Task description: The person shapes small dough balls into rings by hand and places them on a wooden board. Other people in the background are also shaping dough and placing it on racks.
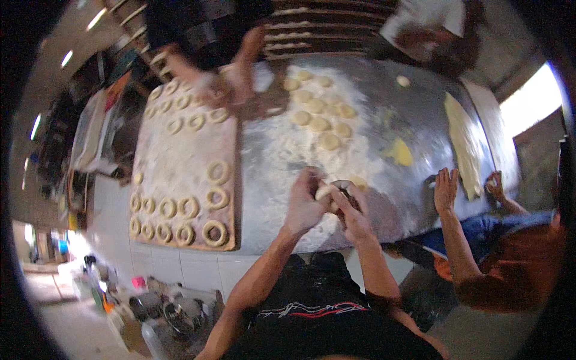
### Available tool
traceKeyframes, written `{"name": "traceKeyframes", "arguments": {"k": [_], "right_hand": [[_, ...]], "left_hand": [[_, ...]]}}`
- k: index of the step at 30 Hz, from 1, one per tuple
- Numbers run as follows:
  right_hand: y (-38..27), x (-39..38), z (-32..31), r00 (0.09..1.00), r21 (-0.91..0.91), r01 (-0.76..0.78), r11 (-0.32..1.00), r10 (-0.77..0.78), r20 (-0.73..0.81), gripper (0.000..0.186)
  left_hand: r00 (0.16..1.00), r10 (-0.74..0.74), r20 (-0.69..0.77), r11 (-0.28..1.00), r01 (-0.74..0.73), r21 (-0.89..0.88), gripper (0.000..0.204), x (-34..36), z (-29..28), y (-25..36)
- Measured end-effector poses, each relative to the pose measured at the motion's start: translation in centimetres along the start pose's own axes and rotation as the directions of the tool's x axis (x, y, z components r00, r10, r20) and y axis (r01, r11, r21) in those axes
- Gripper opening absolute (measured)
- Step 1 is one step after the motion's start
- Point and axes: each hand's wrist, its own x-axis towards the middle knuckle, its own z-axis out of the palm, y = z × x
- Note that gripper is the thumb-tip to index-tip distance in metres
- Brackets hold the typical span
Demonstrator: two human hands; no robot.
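A small piece of pale dough is held between my two hands, above the near edge of the floured metal table. My left hand grips its left side, with the fingers bent round it. On the other side my right hand has its fingers curled about the dough, which partly hides behind them. Just beyond my right hand lies a dough round. Farther off, several flat dough rounds sit together in loose flour.
To the left, a wooden board bears rows of dough rings. Another person's blurred hands work over its far end. A long dough strip lies at right, beside a co-worker's hand. Yellow dough or fat lies mid-right.
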Motion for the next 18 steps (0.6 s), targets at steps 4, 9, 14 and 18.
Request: {"name": "traceKeyframes", "arguments": {"k": [4, 9, 14, 18], "right_hand": [[-0.2, 0.5, 1.4, 0.986, -0.238, 0.003, 0.971, 0.037, 0.163, 0.042], [0.9, 2.4, 5.8, 0.772, -0.804, 0.558, 0.204, -0.481, 0.414, 0.038], [1.8, 5.5, 8.8, 0.992, -0.989, 0.08, 0.126, -0.102, 0.067, 0.045], [3.2, 4.9, 10.4, 0.984, -0.91, 0.166, 0.379, -0.128, 0.126, 0.051]], "left_hand": [[0.97, -0.129, 0.204, 0.971, 0.082, 0.223, 0.063, -0.9, -4.5, 3.1], [0.969, 0.224, 0.102, 0.722, -0.236, 0.65, 0.082, 0.5, -7.5, 3.4], [0.924, -0.049, 0.38, 0.997, 0.021, 0.076, 0.082, 0.8, -13.1, 1.6], [0.978, -0.028, -0.206, 0.999, 0.02, -0.042, 0.059, 0.2, -12.8, 0.7]]}}
